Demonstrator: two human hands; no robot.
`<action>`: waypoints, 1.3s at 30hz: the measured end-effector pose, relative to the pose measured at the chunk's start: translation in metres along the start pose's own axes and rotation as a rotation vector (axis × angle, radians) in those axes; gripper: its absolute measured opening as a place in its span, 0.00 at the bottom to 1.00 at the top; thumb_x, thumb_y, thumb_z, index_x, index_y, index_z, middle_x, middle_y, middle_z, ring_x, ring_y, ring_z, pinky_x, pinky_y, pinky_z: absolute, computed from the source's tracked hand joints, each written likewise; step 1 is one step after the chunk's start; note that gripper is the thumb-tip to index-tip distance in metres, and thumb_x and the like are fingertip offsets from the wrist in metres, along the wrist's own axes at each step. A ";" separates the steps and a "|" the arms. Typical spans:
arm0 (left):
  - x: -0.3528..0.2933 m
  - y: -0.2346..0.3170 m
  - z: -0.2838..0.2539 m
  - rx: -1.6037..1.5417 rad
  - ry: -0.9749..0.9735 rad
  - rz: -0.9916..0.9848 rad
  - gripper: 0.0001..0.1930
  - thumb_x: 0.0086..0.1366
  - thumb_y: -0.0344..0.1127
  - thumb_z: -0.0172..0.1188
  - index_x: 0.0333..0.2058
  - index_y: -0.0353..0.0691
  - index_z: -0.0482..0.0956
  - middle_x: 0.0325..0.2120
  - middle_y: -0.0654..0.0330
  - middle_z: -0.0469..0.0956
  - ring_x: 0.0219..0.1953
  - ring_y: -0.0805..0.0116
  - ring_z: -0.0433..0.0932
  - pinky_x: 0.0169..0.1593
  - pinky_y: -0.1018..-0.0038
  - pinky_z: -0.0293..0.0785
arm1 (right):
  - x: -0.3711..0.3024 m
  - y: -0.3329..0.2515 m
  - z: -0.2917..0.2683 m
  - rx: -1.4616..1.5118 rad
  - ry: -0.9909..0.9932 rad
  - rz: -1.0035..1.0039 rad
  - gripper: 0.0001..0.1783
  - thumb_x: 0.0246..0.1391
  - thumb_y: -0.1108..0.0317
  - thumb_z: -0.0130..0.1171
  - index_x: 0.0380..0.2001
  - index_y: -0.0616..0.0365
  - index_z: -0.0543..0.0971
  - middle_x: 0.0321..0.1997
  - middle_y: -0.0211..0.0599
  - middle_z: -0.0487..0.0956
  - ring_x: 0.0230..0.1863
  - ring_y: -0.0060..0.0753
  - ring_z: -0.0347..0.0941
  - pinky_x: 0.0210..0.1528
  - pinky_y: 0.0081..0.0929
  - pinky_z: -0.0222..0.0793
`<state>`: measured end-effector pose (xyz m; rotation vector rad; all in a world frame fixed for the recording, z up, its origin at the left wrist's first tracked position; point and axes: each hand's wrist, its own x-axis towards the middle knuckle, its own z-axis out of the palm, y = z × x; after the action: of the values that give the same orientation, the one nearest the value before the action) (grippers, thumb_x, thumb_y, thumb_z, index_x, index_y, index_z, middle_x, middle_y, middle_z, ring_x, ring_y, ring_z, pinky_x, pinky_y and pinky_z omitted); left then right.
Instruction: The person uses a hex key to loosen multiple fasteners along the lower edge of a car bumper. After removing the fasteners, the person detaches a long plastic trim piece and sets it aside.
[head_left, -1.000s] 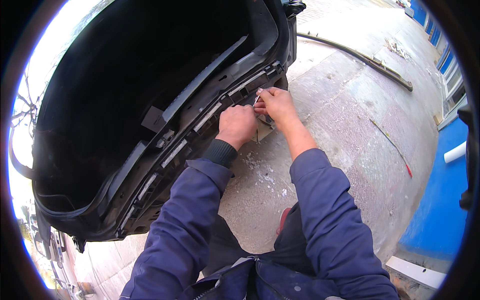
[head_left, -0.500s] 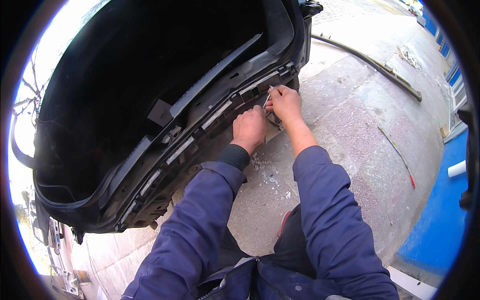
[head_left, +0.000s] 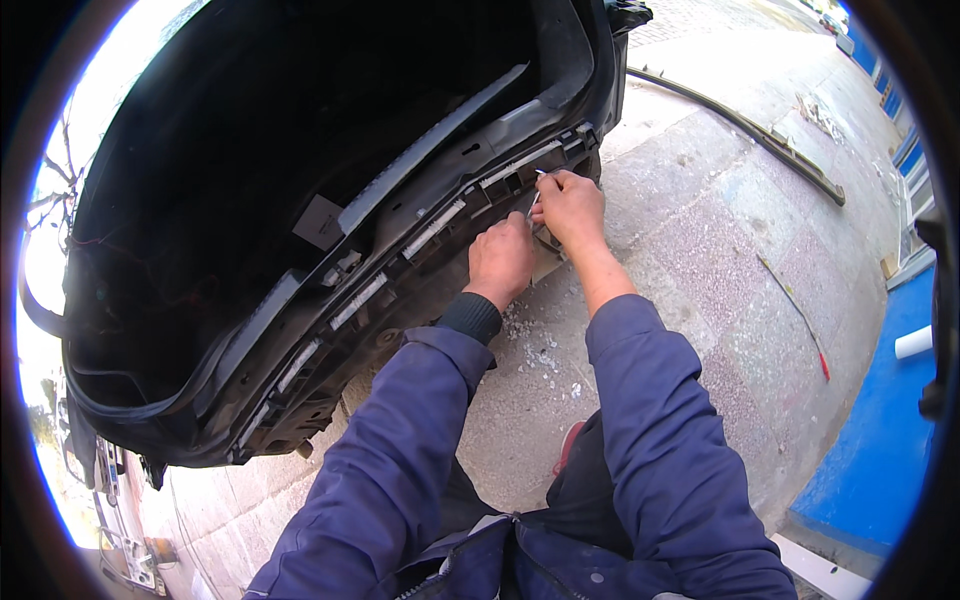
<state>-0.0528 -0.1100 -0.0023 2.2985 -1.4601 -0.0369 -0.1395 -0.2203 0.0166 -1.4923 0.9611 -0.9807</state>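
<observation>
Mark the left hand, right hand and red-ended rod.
Left hand (head_left: 503,257): head view, back of the hand.
Right hand (head_left: 571,211): head view, back of the hand.
Red-ended rod (head_left: 796,307): head view, mid-shaft.

I see bright daylight on grey-pink paving (head_left: 745,320), a blue wall (head_left: 868,440) at right, bare branches (head_left: 66,179) at far left.

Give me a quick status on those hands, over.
Right hand pinching thin pale piece; left hand curled at its lower end, grip hidden. Both beside black vehicle body. White flakes on ground below.
</observation>
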 end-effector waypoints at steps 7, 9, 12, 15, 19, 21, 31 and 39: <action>-0.002 0.000 -0.002 -0.031 -0.018 -0.018 0.15 0.79 0.44 0.53 0.43 0.37 0.80 0.41 0.43 0.87 0.43 0.38 0.87 0.48 0.45 0.82 | 0.004 0.008 0.002 -0.128 0.041 -0.048 0.22 0.66 0.57 0.58 0.27 0.64 0.87 0.24 0.46 0.87 0.27 0.45 0.87 0.42 0.40 0.84; -0.002 -0.001 -0.003 -0.052 -0.012 -0.026 0.15 0.79 0.44 0.53 0.43 0.38 0.79 0.42 0.44 0.87 0.44 0.38 0.87 0.49 0.45 0.82 | 0.006 0.009 0.005 -0.213 0.074 -0.112 0.22 0.65 0.56 0.58 0.27 0.63 0.87 0.27 0.50 0.87 0.31 0.54 0.87 0.46 0.45 0.83; -0.002 -0.002 -0.002 -0.084 0.005 -0.041 0.14 0.79 0.44 0.53 0.43 0.38 0.78 0.42 0.43 0.87 0.45 0.37 0.86 0.49 0.45 0.81 | 0.007 0.007 0.008 -0.367 0.118 -0.210 0.23 0.64 0.55 0.57 0.27 0.63 0.87 0.30 0.56 0.87 0.37 0.63 0.86 0.49 0.50 0.82; -0.002 -0.002 -0.001 -0.114 0.011 -0.064 0.14 0.78 0.43 0.53 0.43 0.38 0.78 0.42 0.43 0.87 0.45 0.37 0.86 0.50 0.45 0.81 | 0.006 0.003 0.011 -0.474 0.125 -0.272 0.23 0.64 0.56 0.56 0.27 0.65 0.87 0.32 0.59 0.86 0.39 0.66 0.85 0.51 0.53 0.81; -0.001 0.001 -0.006 -0.107 0.032 -0.094 0.14 0.78 0.43 0.53 0.41 0.38 0.78 0.39 0.42 0.87 0.43 0.35 0.85 0.48 0.44 0.81 | 0.010 0.005 0.020 -0.613 0.233 -0.425 0.24 0.67 0.56 0.56 0.27 0.65 0.86 0.27 0.53 0.86 0.27 0.50 0.85 0.44 0.44 0.83; -0.002 0.003 -0.009 -0.072 0.070 -0.112 0.14 0.78 0.43 0.54 0.39 0.38 0.79 0.35 0.41 0.86 0.42 0.34 0.85 0.47 0.42 0.80 | 0.015 0.010 0.022 -0.558 0.203 -0.369 0.24 0.69 0.56 0.56 0.27 0.64 0.86 0.24 0.51 0.86 0.21 0.43 0.86 0.41 0.40 0.85; 0.003 0.009 -0.002 0.017 -0.015 -0.143 0.16 0.77 0.43 0.54 0.39 0.37 0.85 0.37 0.41 0.88 0.42 0.36 0.87 0.49 0.45 0.83 | 0.010 -0.002 0.012 -0.591 0.070 -0.248 0.20 0.68 0.58 0.57 0.32 0.64 0.87 0.34 0.57 0.87 0.38 0.61 0.86 0.51 0.51 0.82; 0.001 0.019 0.032 -0.197 -0.114 -0.218 0.16 0.75 0.43 0.56 0.48 0.41 0.87 0.42 0.41 0.88 0.49 0.36 0.86 0.54 0.47 0.81 | 0.007 -0.006 0.013 -0.747 0.005 -0.405 0.16 0.71 0.61 0.58 0.35 0.63 0.85 0.39 0.53 0.87 0.44 0.58 0.86 0.52 0.52 0.81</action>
<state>-0.0767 -0.1288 -0.0249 2.3112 -1.1919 -0.3634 -0.1251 -0.2216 0.0218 -2.3785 1.1171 -0.9452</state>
